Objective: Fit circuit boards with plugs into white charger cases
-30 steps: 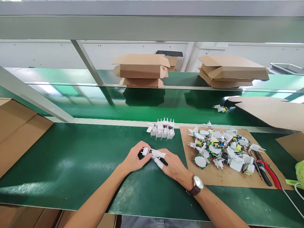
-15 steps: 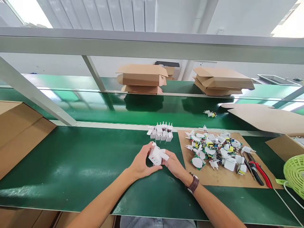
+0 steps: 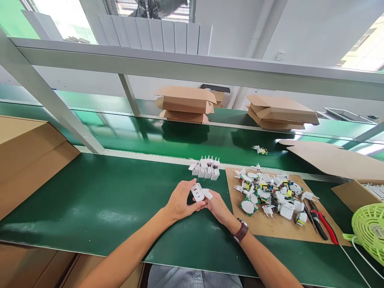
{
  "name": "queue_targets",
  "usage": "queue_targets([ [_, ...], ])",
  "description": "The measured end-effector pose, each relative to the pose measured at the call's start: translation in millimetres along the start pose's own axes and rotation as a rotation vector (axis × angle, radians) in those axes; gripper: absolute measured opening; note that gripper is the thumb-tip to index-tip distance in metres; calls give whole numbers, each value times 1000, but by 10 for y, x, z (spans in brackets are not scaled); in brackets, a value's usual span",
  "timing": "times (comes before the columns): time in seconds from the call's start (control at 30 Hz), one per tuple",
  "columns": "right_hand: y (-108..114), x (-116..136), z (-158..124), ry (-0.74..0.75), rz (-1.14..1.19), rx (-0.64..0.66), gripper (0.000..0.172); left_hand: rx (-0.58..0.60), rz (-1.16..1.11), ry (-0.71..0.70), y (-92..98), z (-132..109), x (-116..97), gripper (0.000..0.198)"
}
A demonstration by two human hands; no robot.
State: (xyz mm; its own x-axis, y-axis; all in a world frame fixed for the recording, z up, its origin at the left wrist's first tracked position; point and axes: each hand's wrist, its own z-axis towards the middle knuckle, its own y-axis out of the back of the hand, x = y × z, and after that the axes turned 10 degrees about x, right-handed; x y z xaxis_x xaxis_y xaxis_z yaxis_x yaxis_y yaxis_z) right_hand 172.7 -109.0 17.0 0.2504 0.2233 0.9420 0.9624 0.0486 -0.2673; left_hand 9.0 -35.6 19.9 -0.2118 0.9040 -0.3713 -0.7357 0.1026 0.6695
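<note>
Both hands meet over the middle of the green-topped counter. The left hand has its fingers curled around a small white plastic charger housing, with the thumb underneath. The right hand pinches the same piece from the other side, a white finger cot on one fingertip. So the housing sits right between the two sets of fingers, gripped by both.

Beyond it, by the counter's far edge, a short row of white plug housings stands prongs up. Toward the right, a flat brown cardboard sheet carries a heap of white plug parts and small circuit boards, with red-handled cutters along its right side. At the counter's right edge, an open brown cardboard box shows white pieces inside, too small to tell what they are.
</note>
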Motion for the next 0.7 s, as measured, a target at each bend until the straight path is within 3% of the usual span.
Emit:
queue_targets([
  [0.13, 8, 62, -30, 223, -253, -110, 45, 81, 113, 35, 101, 10, 114, 65],
  [0.2, 71, 145, -46, 321, -349, -161, 44, 109, 101, 173, 169, 2, 260, 60],
  [0.27, 192, 241, -33, 380, -457, -307, 43, 85, 28, 376, 228, 2, 445, 60],
  [0.33, 351, 328, 23, 344, -584, -458, 47, 56, -86, 596, 257, 26, 628, 64],
  [0.43, 560, 410, 180, 157, -749, -484, 54, 87, -221, 785, 210, 126, 808, 68],
  [0.6, 648, 445, 431, 30, -821, -429, 34, 145, -300, 780, -55, 374, 851, 76],
  [0.7, 619, 489, 538, 25, -861, -456, 33, 143, -327, 752, -202, 527, 901, 77],
])
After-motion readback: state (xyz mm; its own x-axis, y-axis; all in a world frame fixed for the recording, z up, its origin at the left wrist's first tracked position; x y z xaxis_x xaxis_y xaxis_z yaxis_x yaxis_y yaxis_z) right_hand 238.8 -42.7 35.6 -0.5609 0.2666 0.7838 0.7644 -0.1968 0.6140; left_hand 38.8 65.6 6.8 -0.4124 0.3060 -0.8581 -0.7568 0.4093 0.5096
